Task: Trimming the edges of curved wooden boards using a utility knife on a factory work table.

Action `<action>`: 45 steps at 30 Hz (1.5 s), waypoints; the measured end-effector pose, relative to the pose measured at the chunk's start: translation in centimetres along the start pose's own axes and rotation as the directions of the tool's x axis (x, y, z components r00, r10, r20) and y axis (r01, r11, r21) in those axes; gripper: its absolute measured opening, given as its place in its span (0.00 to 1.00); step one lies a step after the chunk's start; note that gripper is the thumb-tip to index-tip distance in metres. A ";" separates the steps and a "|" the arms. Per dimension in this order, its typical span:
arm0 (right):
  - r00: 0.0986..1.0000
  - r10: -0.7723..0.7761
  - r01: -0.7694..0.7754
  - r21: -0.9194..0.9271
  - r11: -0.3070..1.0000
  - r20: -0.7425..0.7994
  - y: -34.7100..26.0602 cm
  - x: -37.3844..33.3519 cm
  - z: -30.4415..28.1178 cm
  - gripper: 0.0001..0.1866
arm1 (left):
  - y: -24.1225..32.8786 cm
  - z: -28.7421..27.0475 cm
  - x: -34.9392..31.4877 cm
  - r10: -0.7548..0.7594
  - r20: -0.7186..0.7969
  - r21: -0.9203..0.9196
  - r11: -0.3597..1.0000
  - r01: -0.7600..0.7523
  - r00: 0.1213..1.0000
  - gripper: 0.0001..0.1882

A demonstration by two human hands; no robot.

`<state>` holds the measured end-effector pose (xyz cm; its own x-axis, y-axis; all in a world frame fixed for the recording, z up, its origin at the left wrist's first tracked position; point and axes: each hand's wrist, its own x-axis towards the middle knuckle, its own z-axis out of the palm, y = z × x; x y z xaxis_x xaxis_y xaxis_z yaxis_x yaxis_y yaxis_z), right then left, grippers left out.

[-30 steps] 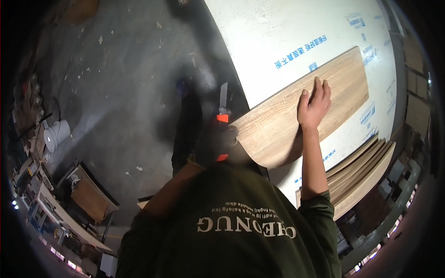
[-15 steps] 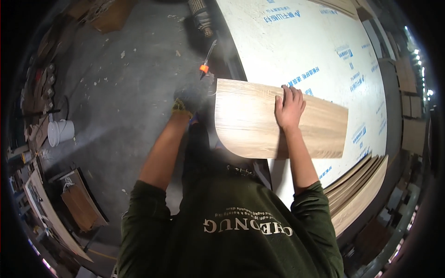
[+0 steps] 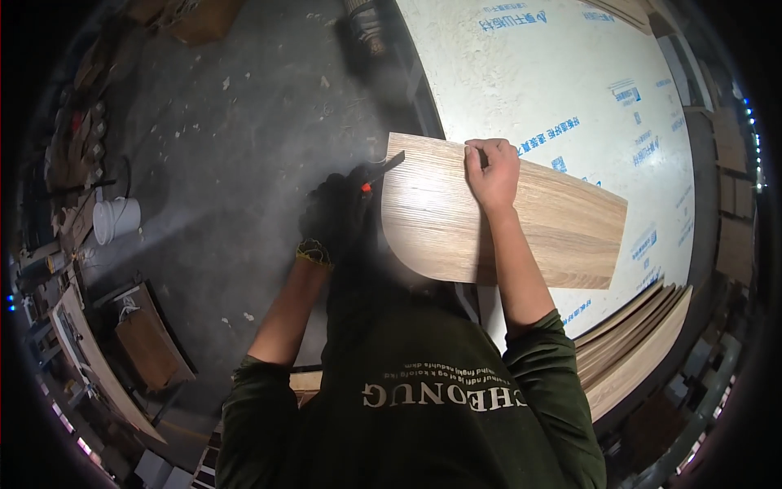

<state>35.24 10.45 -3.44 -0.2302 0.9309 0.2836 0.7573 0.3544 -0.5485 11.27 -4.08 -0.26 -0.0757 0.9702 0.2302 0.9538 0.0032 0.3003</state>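
Observation:
A wood-grain board [image 3: 428, 216] with one rounded corner lies partly on the white-topped table, its left end sticking out past the table edge. Bare fingers of my right hand [image 3: 495, 175] curl at the board's far edge, gripping it. In a dark glove, my left hand [image 3: 330, 210] is closed around the handle of a file [image 3: 388, 169] that has an orange collar. The file's flat dark blade points up and right, its tip overlapping the board's left end near the far corner. Whether the blade touches the edge, I cannot tell.
Printed film covers the white table [image 3: 505, 73]. Several curved wood-grain boards [image 3: 635, 350] lie stacked at its near right. On the grey floor at left stand a white bucket [image 3: 114, 220] and a leaning brown panel [image 3: 151, 346]. A cardboard box [image 3: 204, 20] sits far left.
The file has swung from pointing up beside the board to lying across its left edge. My right hand has shifted slightly left along the far edge, its fingers now more curled.

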 end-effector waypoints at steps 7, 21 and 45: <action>0.998 -0.011 0.010 0.017 1.000 0.057 0.3 0.4 -0.2 0.05 | -1.1 0.9 0.8 -0.011 0.085 0.090 0.996 0.004 0.996 0.21; 0.998 -0.017 0.016 0.014 1.000 0.057 -0.5 0.7 -0.2 0.05 | -4.8 2.1 7.0 -0.107 0.174 0.002 0.994 0.109 0.979 0.16; 0.995 -0.092 0.083 -0.183 0.980 -0.041 4.4 -3.8 -5.1 0.28 | -6.4 3.2 6.9 0.380 0.138 -0.171 0.919 -0.356 0.915 0.09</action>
<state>42.59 8.00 -2.97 -0.2735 0.8900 0.3648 0.8344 0.4082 -0.3702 5.60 3.41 -3.55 0.3331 0.9222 0.1965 0.8539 -0.3834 0.3520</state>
